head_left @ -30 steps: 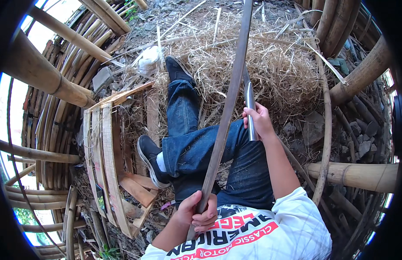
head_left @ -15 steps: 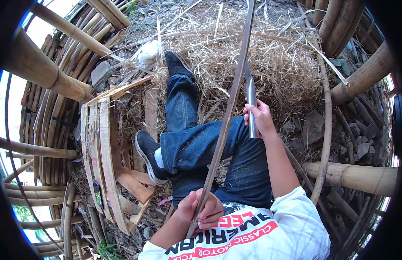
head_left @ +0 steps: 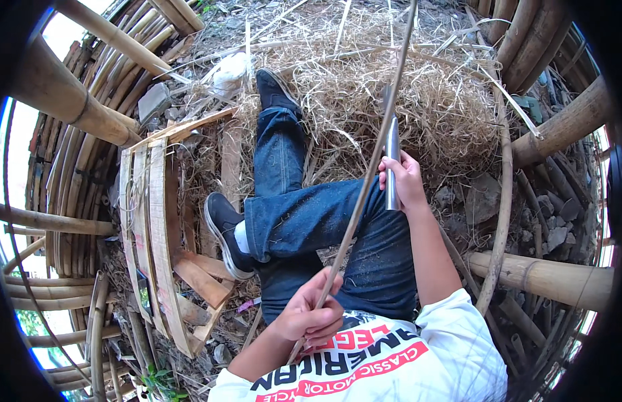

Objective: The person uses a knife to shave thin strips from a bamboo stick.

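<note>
My left hand [head_left: 312,313] is closed round the lower part of a long, thin bamboo strip [head_left: 362,201]. The strip slants up across my lap and away past the top of the picture. My right hand [head_left: 407,184] grips a knife by its shiny metal tube handle [head_left: 392,149], upright over my right thigh. Its dark blade [head_left: 386,98] points away from me, partly hidden behind the strip. Whether blade and strip touch, I cannot tell. My legs in blue jeans [head_left: 311,218] are bent and crossed beneath.
Pale shavings [head_left: 431,100] lie heaped ahead of my legs. To the left stands a wooden crate [head_left: 160,234] of slats. Thick bamboo poles [head_left: 545,278] jut in from both sides, and stones [head_left: 552,228] lie at the right. A thin pole [head_left: 504,201] runs along my right.
The bamboo strip's far end has swung to the right and the strip looks turned, its narrower side showing. My left hand has shifted slightly up and right. The knife has hardly moved.
</note>
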Demonstrator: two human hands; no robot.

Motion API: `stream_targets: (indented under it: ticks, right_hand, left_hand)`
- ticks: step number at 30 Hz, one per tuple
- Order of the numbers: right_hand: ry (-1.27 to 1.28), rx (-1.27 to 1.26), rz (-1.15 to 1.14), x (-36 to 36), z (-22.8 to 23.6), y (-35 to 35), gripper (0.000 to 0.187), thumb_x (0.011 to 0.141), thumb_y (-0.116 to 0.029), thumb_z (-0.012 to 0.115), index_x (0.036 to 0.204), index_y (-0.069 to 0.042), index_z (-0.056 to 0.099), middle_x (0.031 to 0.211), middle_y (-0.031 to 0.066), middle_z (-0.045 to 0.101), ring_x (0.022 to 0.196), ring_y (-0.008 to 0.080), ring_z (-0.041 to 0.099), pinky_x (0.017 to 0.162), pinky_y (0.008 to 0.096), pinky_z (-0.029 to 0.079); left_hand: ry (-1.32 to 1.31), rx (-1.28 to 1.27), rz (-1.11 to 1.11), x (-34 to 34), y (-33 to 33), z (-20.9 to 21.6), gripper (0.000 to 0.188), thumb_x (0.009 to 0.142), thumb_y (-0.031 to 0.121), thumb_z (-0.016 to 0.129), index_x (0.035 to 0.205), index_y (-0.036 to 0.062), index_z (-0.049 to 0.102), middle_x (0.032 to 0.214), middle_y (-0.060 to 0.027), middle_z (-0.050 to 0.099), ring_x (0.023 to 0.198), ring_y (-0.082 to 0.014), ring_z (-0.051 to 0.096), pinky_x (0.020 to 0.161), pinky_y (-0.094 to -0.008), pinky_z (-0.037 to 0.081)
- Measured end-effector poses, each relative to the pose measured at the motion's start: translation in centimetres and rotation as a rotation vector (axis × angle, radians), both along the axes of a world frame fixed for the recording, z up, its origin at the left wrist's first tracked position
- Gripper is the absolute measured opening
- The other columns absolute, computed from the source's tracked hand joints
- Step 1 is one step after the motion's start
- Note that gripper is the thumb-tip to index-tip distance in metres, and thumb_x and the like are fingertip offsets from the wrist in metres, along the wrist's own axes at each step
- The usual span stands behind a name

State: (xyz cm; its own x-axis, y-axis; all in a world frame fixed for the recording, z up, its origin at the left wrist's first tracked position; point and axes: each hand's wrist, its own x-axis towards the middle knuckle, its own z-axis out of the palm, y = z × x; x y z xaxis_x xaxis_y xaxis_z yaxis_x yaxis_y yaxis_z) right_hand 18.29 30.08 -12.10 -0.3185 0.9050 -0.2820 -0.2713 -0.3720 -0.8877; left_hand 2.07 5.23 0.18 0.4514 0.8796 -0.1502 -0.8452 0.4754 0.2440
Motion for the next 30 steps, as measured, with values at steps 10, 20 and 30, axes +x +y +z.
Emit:
stream_targets:
  ticks: [10,20,30]
  right_hand:
    - [0.014,0.143,-0.03,5.8,5.9,-8.8,0.026,0.083,-0.01,0.064,0.104,-0.005,0.049,0.067,0.0021,0.05,0.049,0.012,0.052,0.043,0.0287,0.046]
    - [-0.924,0.823,0.432,4.4,10.2,-11.9,0.02,0.069,-0.015,0.077,0.078,-0.006,0.062,0.063,0.015,0.061,0.06,0.0333,0.064,0.055,0.0388,0.05]
    - [-1.17,0.903,0.368,6.8,11.3,-10.8,0.018,0.062,-0.018,0.072,0.065,-0.007,0.058,0.06,0.016,0.06,0.06,0.0362,0.063,0.056,0.0427,0.051]
  left_hand:
    - [1.134,0.043,0.095,0.2,-0.1,-1.0,0.026,0.087,0.013,0.065,0.096,0.007,0.041,0.067,0.0008,0.036,0.055,-0.0042,0.033,0.048,-0.0215,0.027]
    - [1.639,0.065,-0.086,0.4,0.3,2.8,0.052,0.077,0.035,0.079,0.091,0.0053,0.039,0.058,-0.0071,0.043,0.048,-0.0161,0.04,0.046,-0.0315,0.033]
    - [1.654,0.198,-0.176,1.3,-0.5,5.4,0.038,0.092,0.029,0.061,0.099,0.0011,0.035,0.058,-0.0249,0.054,0.058,-0.0474,0.058,0.051,-0.051,0.045]
